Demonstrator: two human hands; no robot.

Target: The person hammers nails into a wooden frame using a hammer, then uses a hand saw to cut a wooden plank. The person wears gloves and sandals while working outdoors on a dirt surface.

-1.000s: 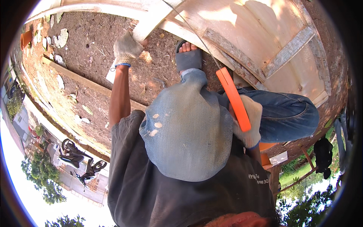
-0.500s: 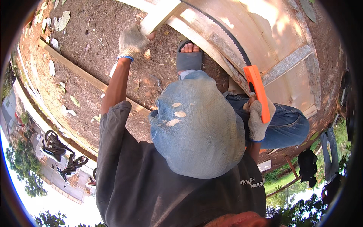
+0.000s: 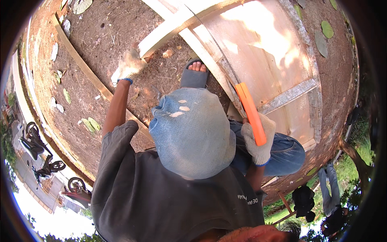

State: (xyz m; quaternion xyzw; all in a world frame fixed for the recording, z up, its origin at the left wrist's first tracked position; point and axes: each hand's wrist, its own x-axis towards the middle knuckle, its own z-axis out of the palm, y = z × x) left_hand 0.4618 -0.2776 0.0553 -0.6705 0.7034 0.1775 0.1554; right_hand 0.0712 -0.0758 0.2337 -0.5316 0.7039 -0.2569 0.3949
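Note:
My right hand, in a pale knitted glove, is closed round the orange handle of a handsaw beside my right knee. The thin saw blade runs forward and left, crossing a pale wooden beam near its tip. Whether the teeth are in the wood, I cannot tell. At the beam's near left end my left hand, gloved likewise, grips the wood; the thumb shows below it and the other fingers are partly hidden. The beam lies across a wooden frame with a plywood panel.
My sandalled foot stands by the frame's near edge, close under the blade. A long wooden strip lies on the soil at the left among leaves. Motorcycles stand far left; people are at the lower right.
The saw handle has come back toward me and turned slightly. The beam's end and my left hand sit lower in the picture, while the whole view has shifted a little.

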